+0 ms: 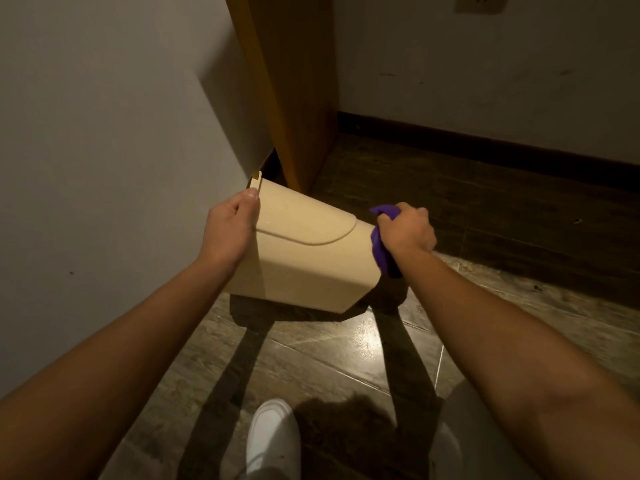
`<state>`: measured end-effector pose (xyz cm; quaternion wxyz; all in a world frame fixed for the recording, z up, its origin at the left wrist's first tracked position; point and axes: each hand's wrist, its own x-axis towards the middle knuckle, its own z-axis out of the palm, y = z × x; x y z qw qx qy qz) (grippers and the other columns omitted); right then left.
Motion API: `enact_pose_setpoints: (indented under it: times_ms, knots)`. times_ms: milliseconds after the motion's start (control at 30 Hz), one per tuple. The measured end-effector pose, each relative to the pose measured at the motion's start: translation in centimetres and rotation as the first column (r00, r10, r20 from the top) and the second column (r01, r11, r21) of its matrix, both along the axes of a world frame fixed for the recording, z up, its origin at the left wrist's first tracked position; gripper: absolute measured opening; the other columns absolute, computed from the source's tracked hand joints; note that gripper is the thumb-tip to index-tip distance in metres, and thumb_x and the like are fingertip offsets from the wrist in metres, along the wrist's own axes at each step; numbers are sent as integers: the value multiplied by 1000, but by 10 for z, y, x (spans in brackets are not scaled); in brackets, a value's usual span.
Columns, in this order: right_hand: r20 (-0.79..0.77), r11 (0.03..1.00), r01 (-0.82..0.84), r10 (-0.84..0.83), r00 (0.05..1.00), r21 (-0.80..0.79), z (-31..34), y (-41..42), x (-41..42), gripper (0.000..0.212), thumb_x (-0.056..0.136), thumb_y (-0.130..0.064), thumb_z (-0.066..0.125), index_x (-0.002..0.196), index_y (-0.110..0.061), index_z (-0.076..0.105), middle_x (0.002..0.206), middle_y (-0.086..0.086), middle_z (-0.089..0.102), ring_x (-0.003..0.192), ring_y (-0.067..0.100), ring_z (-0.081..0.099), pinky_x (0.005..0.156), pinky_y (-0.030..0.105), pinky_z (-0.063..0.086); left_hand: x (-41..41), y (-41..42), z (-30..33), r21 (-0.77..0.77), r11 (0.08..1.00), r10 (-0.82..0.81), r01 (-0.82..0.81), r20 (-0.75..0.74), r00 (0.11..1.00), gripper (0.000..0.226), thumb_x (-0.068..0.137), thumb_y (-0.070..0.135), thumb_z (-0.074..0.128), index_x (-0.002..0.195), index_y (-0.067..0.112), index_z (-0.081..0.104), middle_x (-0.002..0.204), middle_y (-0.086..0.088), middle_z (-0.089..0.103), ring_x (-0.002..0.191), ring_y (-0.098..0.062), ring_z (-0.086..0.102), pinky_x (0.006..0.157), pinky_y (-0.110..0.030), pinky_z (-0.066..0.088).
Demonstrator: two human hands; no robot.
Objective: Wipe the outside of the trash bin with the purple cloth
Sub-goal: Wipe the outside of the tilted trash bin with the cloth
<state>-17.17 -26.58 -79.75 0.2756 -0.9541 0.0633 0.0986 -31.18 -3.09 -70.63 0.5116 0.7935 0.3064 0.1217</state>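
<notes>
While the left hand [231, 226] grips the tilted trash bin [304, 252] above the floor [339, 348], the right hand [407, 228], clutching the purple cloth [381, 251], should probably press firmly along its far side.

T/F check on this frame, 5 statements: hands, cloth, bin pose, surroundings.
1. The right hand grips the purple cloth. True.
2. The trash bin stands upright on the floor. False: it is tilted, its open end pointing away toward the wall, held up off the floor.
3. The left hand holds the bin near its rim. True: the thumb lies on the near face by the rim.
4. The cloth is spread flat across the bin's near face. False: it is bunched in the right hand at the bin's right side.
5. A white shoe shows on the tiled floor below the bin. True.
</notes>
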Motion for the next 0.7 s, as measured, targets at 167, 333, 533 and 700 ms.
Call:
enact_pose_setpoints:
  times_ms: [167, 333, 533, 700]
  knots:
    - [108, 981, 23, -44, 993, 190, 23, -10, 9, 46, 98, -44, 62, 141, -28, 54, 134, 8, 54, 97, 20, 55, 77, 32, 42, 4, -4, 6, 111, 992, -54, 53, 12, 998, 44, 105, 44, 43, 97, 11, 71, 96, -16, 66, 82, -15, 57, 66, -28, 41]
    - [219, 929, -308, 263, 940, 207, 95, 24, -1, 57, 96, -46, 61, 149, -43, 39, 136, 4, 51, 96, 16, 52, 77, 32, 44, 21, -16, 19, 107, 986, -128, 131, -31, 991, 31, 107, 37, 42, 111, 23, 70, 97, 9, 65, 90, -7, 58, 68, -25, 37]
    - [100, 723, -673, 690, 717, -155, 159, 77, -13, 64, 97, -42, 63, 153, -52, 33, 141, 6, 49, 108, 29, 58, 81, 39, 51, 27, -21, 30, -13, 946, -323, 323, -47, 945, 32, 104, 36, 44, 116, 28, 73, 101, 6, 71, 96, -13, 62, 79, -31, 45]
    - [-28, 654, -702, 726, 688, -282, 153, 86, -8, 58, 100, -41, 61, 153, -46, 38, 143, 8, 49, 119, 34, 56, 86, 42, 51, 7, 5, 29, -55, 936, -351, 348, -236, 906, 40, 95, 57, 48, 118, 32, 70, 115, 0, 65, 105, -21, 60, 80, -36, 46]
